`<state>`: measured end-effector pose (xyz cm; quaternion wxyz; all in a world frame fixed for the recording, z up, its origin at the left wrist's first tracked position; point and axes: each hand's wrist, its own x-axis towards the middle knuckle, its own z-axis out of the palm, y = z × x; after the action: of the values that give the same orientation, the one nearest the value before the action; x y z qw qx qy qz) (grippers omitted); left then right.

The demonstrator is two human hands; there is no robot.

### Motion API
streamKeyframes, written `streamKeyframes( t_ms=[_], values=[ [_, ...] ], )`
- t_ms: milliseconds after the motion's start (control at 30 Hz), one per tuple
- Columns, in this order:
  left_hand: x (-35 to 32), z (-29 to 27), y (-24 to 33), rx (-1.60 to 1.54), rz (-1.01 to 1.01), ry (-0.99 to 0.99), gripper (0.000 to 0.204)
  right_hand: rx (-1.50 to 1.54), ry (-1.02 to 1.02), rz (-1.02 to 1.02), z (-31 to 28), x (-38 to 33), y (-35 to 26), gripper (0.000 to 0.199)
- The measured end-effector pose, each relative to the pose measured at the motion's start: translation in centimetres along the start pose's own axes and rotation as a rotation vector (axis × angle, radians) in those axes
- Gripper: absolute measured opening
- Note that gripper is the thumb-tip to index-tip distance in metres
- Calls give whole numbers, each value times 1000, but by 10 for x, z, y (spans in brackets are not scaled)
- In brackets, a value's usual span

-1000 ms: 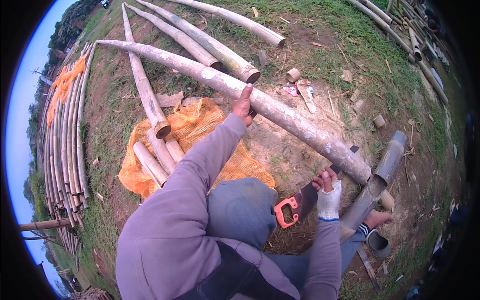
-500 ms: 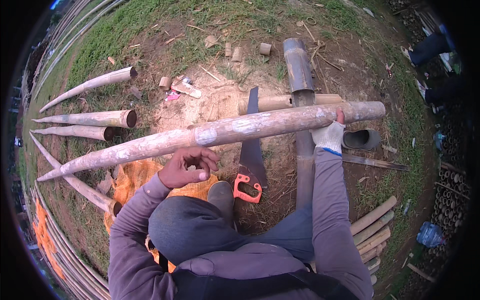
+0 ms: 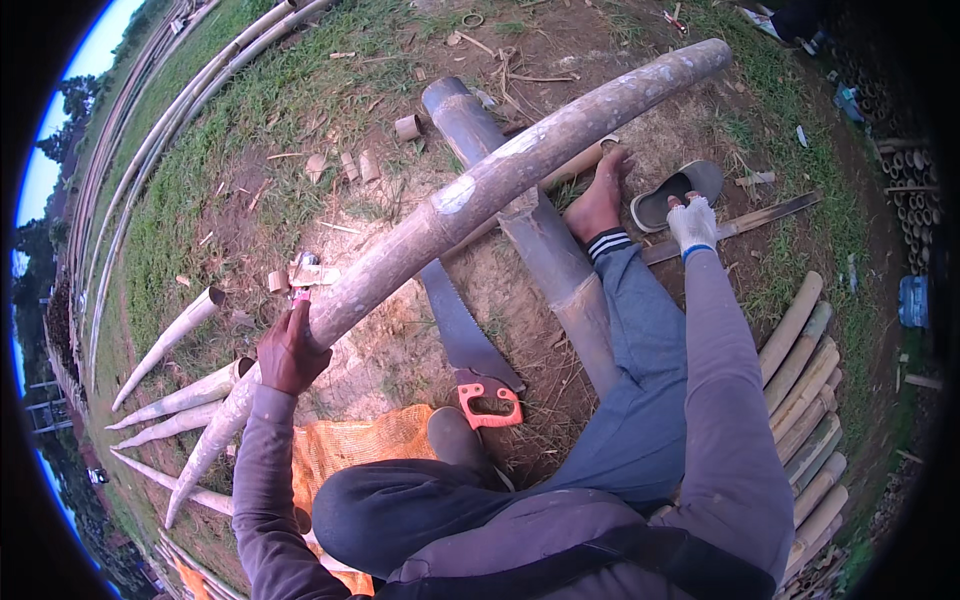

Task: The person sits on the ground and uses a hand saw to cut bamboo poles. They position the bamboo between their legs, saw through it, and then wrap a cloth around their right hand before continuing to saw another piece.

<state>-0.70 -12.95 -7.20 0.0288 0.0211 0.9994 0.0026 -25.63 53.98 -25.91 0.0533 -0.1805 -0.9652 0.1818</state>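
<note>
A long, slightly curved bamboo pole [image 3: 460, 200] slants across the view, raised at its far right end. My bare left hand [image 3: 293, 352] is closed around its lower left part. Off the pole, my right hand [image 3: 690, 222] in a white fingerless glove is over the edge of a dark slip-on shoe [image 3: 680, 195]; its fingertips are a little apart and nothing shows in them. Under the pole lies a thick, dark bamboo length [image 3: 545, 245]. My bare foot [image 3: 598, 200] rests beside that length. A handsaw [image 3: 465, 330] with an orange handle lies near my knees.
Several cut bamboo pieces [image 3: 170, 345] lie at left, and more are stacked at right [image 3: 800, 370]. Orange netting [image 3: 350, 450] spreads by my left leg. Beside the shoe is a split bamboo strip [image 3: 770, 215]. A blue plastic jug [image 3: 912, 300] stands far right.
My left hand, open before, now grips the pole. My right hand has left the pole and come to the shoe. The pole's right end has swung up and away; my bare foot now shows.
</note>
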Motion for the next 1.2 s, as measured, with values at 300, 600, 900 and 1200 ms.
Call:
streamKeyframes(
  t_ms=[300,600,900,1200],
  values=[
    [130,22,118,-122,203,52,88,-25,-290,88,17,-69,59,61],
    [145,70,134,-80,116,-73,94,22,-276,11,26,-61,54,68],
    [145,66,140,-38,50,-149,105,235,37,433,26,-54,62,56],
    [145,51,160,-121,332,167,80,1737,76,532,-42,-46,76,48]
  ],
)
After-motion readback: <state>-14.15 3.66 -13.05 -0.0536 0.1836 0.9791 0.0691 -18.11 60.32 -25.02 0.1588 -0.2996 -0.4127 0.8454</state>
